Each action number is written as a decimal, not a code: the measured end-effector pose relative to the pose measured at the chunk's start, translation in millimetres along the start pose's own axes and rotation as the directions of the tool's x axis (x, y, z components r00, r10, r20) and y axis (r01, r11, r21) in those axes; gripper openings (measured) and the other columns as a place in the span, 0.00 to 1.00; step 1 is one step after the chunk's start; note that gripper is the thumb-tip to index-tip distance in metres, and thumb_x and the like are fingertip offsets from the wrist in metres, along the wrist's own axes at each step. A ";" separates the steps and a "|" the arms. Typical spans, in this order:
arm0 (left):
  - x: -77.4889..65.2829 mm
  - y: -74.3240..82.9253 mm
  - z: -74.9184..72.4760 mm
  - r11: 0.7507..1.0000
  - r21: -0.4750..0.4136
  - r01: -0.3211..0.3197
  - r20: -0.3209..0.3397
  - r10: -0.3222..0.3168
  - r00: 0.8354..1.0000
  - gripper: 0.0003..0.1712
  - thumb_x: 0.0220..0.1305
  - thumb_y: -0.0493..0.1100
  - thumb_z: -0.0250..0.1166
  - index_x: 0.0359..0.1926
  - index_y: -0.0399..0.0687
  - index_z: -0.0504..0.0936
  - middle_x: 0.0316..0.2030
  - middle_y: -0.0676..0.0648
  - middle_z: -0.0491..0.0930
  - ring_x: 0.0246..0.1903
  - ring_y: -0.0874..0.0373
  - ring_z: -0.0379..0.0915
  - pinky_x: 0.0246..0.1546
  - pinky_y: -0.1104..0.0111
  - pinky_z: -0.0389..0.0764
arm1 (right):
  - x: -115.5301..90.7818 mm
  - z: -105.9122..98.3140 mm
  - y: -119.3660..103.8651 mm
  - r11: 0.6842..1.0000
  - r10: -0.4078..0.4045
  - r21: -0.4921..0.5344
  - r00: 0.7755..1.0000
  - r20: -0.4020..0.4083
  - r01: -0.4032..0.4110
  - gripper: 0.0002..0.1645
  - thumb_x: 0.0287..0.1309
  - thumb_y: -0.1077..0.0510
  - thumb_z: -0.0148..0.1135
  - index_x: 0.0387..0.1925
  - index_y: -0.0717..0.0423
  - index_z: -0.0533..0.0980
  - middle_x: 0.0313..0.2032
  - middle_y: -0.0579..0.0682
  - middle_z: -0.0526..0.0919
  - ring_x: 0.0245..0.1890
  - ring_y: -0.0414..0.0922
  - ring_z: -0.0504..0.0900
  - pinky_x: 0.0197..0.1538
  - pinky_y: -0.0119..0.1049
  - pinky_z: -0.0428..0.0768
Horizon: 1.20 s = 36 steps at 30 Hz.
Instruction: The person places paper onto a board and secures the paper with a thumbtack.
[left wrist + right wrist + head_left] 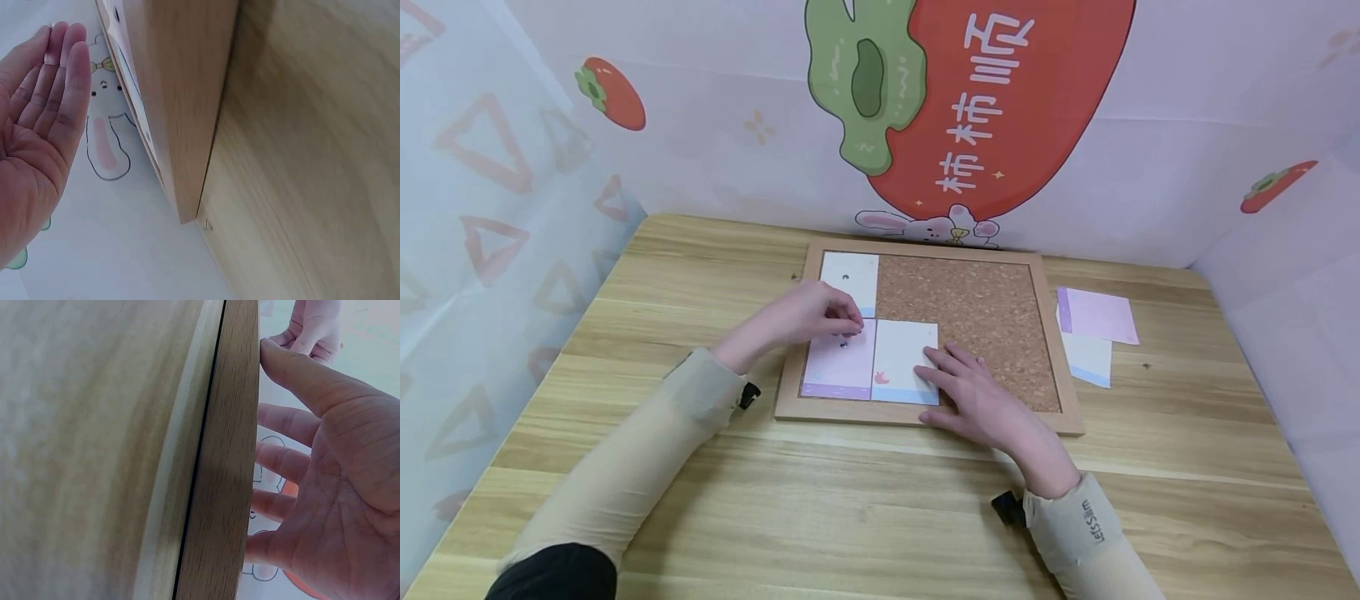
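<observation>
A wood-framed cork board (962, 283) lies on the table, with paper cards in its left part. My left hand (820, 312) is over the left cards, pinching a tiny shiny push pin (52, 25) between thumb and fingertips; most of the pin is hidden. Below that hand lies a lilac card (835, 371) with a small pin in it, and behind it a white card (850, 292) also bears one. With spread fingers, my right hand (973, 396) rests at the right edge of another white card (904, 350), partly on the cork.
Right of the board, a pink card (1101, 315) overlaps a white-and-blue card (1088, 358) on the table. A small metal pin (208, 224) lies beside the frame's far left corner. A printed backdrop (722, 167) stands behind the table (820, 517).
</observation>
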<state>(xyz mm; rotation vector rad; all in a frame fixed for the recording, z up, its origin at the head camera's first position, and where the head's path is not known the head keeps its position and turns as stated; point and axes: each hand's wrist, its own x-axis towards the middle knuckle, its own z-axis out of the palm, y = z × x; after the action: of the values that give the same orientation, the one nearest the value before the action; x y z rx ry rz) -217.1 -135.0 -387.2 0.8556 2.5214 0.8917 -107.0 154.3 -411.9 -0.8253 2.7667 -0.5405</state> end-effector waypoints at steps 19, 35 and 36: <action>27.2 16.9 17.0 1.000 -0.020 -0.006 0.091 0.007 0.996 0.06 0.67 0.45 0.67 0.40 0.52 0.89 0.32 0.53 0.87 0.29 0.62 0.76 0.30 0.71 0.76 | 0.6 0.0 -0.1 1.000 -0.008 -0.003 1.000 -0.006 0.008 0.39 0.61 0.43 0.67 0.69 0.53 0.70 0.75 0.57 0.62 0.77 0.63 0.53 0.69 0.73 0.59; 38.4 36.0 11.0 0.996 0.056 0.064 0.194 -0.073 0.978 0.06 0.67 0.43 0.66 0.39 0.50 0.90 0.31 0.52 0.87 0.28 0.64 0.75 0.34 0.74 0.75 | 0.4 -0.3 -0.1 1.000 -0.008 -0.001 1.000 -0.003 0.008 0.39 0.61 0.43 0.67 0.69 0.54 0.70 0.75 0.57 0.62 0.77 0.63 0.53 0.69 0.73 0.59; 40.3 35.9 11.5 0.996 0.065 0.061 0.199 -0.073 0.977 0.06 0.67 0.43 0.67 0.39 0.50 0.90 0.31 0.53 0.87 0.28 0.65 0.75 0.33 0.75 0.75 | 0.4 -0.3 -0.1 1.000 -0.006 -0.001 1.000 -0.001 0.006 0.39 0.61 0.43 0.67 0.69 0.54 0.70 0.75 0.57 0.62 0.77 0.63 0.53 0.69 0.73 0.59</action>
<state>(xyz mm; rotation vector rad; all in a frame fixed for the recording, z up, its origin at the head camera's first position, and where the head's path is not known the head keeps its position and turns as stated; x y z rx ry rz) -227.0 -81.7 -376.6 0.8290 2.3950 0.6764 -107.4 154.1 -411.6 -0.8346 2.7663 -0.5411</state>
